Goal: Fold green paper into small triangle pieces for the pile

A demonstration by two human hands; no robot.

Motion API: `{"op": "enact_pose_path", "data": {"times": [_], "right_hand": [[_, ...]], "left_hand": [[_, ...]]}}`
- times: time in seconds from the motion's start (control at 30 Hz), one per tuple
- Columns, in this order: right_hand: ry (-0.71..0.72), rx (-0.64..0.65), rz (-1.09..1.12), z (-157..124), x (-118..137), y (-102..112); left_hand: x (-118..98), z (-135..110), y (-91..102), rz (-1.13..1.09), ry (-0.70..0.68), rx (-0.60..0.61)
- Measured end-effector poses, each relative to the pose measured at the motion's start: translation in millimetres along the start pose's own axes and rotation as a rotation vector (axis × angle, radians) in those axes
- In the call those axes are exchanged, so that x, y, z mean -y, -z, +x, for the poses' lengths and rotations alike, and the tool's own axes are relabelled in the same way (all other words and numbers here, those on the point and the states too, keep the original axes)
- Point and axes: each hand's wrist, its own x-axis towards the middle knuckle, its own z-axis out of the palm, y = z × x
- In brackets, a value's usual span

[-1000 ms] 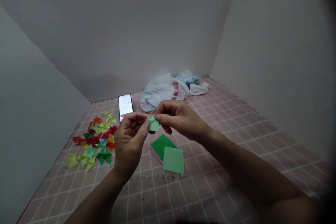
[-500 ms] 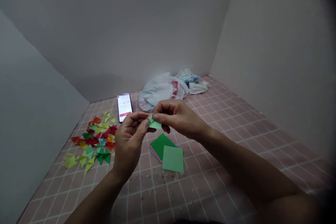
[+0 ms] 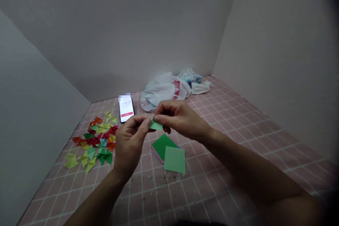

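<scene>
Between my two hands is a small folded piece of light green paper (image 3: 156,126), held up above the tiled surface. My left hand (image 3: 132,136) pinches its left end between thumb and fingers. From the right, my right hand (image 3: 176,118) grips its upper edge with thumb and forefinger; the fingertips hide part of the folds. Below the hands lies a stack of square paper sheets (image 3: 163,145), dark green on top. A loose light green square sheet (image 3: 174,160) overlaps the stack's front right corner.
Many folded paper pieces (image 3: 94,141) in red, orange, yellow and green lie in a heap at left. Behind them a phone (image 3: 126,108) shows a running timer. White plastic bags (image 3: 161,90) sit by the back wall. Walls enclose the pink tiled surface (image 3: 217,183).
Both hands keep hold of the green paper with barely any movement. My right thumb and fingers have shifted slightly over its upper fold. The timer has advanced by a second.
</scene>
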Motion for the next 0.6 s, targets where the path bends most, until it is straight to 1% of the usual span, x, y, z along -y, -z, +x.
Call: {"op": "enact_pose_path", "data": {"times": [0.2,0.4,0.6], "right_hand": [[0.006,0.004,-0.025,0.6,-0.6,0.5],[0.024,0.003,-0.050,0.7,-2.3,0.3],[0.029,0.004,-0.069,1.0,-2.7,-0.2]], "left_hand": [[-0.9,-2.1,-0.6,-0.007,-0.009,0.000],[2.0,-0.9,-0.3,-0.047,0.027,0.022],[0.4,-0.2,-0.6,-0.021,0.021,0.002]]}}
